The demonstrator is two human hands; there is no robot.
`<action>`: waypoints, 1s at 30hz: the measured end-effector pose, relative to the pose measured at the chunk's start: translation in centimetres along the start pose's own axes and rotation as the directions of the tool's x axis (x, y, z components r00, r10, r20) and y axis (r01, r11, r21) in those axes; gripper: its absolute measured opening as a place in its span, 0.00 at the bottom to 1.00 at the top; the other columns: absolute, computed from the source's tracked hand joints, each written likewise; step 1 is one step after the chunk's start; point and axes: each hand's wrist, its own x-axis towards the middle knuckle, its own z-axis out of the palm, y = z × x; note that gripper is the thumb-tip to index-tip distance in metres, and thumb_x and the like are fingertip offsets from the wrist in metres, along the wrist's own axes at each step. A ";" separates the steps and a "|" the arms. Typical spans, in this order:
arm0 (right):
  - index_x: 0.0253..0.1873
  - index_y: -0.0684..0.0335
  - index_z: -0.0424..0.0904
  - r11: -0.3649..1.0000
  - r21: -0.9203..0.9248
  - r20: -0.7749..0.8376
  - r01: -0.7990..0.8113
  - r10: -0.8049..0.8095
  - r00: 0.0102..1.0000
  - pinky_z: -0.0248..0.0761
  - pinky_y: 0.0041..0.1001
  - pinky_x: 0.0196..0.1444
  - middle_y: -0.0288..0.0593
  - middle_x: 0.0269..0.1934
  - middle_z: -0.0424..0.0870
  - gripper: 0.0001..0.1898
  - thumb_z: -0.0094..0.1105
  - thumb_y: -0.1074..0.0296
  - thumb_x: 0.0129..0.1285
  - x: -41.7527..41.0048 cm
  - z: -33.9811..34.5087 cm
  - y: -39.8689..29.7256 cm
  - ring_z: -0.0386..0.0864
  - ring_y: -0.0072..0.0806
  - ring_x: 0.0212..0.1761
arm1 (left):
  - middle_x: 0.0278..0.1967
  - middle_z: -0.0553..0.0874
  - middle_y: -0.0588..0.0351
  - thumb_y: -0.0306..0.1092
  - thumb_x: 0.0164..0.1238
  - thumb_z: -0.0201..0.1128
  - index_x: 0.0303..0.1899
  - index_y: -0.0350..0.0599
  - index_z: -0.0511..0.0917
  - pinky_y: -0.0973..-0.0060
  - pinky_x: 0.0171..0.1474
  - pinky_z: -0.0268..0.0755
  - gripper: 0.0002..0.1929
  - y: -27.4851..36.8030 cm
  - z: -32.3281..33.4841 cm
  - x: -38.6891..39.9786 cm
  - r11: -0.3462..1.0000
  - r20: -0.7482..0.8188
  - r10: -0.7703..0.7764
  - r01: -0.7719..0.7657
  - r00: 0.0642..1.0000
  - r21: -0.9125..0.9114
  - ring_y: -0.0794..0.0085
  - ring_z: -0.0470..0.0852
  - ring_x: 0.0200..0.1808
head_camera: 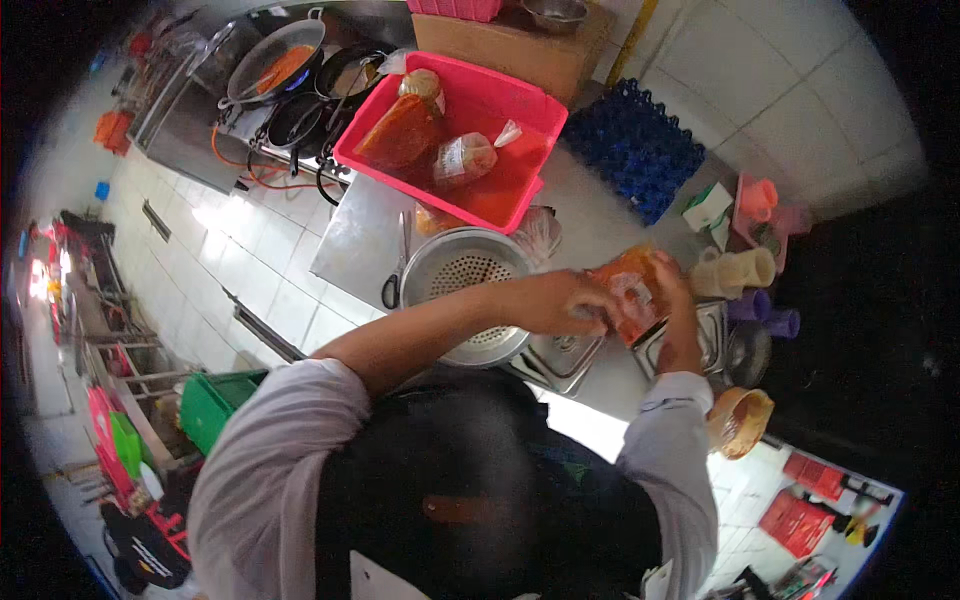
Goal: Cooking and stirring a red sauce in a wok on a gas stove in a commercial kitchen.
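Note:
Both my hands are on a clear plastic bag of orange-red food point(634, 296), which bears a pale label, over the right part of the steel table point(352, 247). My right hand point(671, 281) grips its far right side. From the left, my left hand point(566, 304) reaches across with curled fingers against the bag's near side. Below my left forearm stands a round metal strainer pan point(465, 266) with a perforated bottom, partly covered by the arm. Black-handled scissors point(391, 289) lie at its left. A pink tub point(551, 124) behind it holds several bagged foods in reddish liquid.
Metal container lids point(566, 356) lie near the table's front edge. Blue egg trays point(637, 146) sit at the back, with beige cups point(731, 271) and purple cups point(750, 306) at the right. Pans, including a wok point(279, 64) of orange food, stand on the stove at the left.

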 end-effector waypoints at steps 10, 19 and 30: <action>0.53 0.66 0.69 0.837 -0.515 -0.329 0.187 -0.394 0.859 0.59 0.34 0.57 0.53 0.52 0.71 0.22 0.42 0.54 0.65 -6.7 3.3 -4.4 0.67 0.45 0.55 | 0.39 0.79 0.56 0.31 0.66 0.50 0.43 0.39 0.74 0.77 0.48 0.68 0.09 -4.5 -9.7 -8.0 0.978 -0.322 -0.172 0.123 0.931 -0.166 0.76 0.76 0.42; 0.44 0.70 0.74 0.680 -0.712 -0.475 0.175 -0.650 0.593 0.69 0.33 0.44 0.55 0.42 0.78 0.12 0.46 0.66 0.64 -11.9 9.5 -17.8 0.77 0.43 0.43 | 0.40 0.78 0.54 0.29 0.66 0.49 0.45 0.37 0.72 0.77 0.48 0.68 0.10 -10.0 -17.3 -13.9 0.875 -0.358 -0.274 0.076 0.893 -0.479 0.74 0.76 0.44; 0.45 0.55 0.76 -0.052 -0.866 0.332 0.498 -0.804 0.494 0.71 0.36 0.40 0.48 0.36 0.80 0.15 0.48 0.56 0.58 5.9 22.9 -38.5 0.78 0.41 0.38 | 0.39 0.79 0.53 0.28 0.65 0.51 0.44 0.34 0.72 0.76 0.48 0.68 0.09 -12.6 -24.2 -31.0 0.838 -0.487 -0.447 0.161 0.750 -0.521 0.73 0.77 0.42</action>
